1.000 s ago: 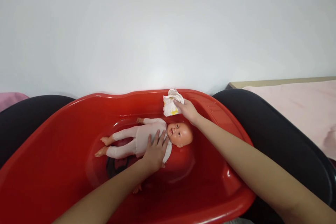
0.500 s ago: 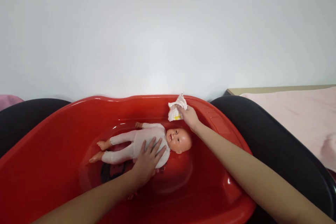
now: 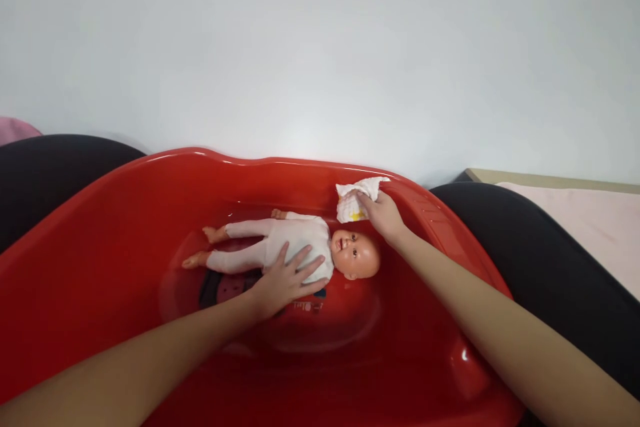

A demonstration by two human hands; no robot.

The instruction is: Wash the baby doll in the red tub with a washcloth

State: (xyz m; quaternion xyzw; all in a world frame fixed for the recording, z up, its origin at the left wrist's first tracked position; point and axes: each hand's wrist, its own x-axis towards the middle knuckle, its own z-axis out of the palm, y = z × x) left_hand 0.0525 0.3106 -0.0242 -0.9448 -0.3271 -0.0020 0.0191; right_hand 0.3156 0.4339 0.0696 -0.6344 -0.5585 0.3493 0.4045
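A plain pale wall (image 3: 320, 47) fills the upper half of the view. Below it, a glossy red tub (image 3: 200, 159) is seen, flanked by two black rounded shapes, one at its left end (image 3: 50, 173) and one at its right end (image 3: 530, 240). What carries the tub cannot be told. Beyond the right black shape, a pink sheet (image 3: 590, 227) is spread over a surface with a beige edge (image 3: 550, 181). A small pink patch (image 3: 15, 129) shows at the far left.

One doll (image 3: 295, 235) is laid on its back on the tub floor, lengthwise, with the head toward the tub's right end and the feet toward its left. It is dressed in a white suit; head, hands and feet are bare. A dark printed mark (image 3: 223, 287) is seen on the tub floor, partly covered by the doll.

The left hand (image 3: 285, 280) is rested flat on the doll's torso, fingers spread and not closed around it. The right hand (image 3: 386, 217) is held near the tub's far rim, just beyond the doll's head, and one white cloth (image 3: 351, 200) with a yellow mark is pinched in its fingers, part of the cloth lying against the rim.

One tub, one doll, one cloth and two hands are counted.
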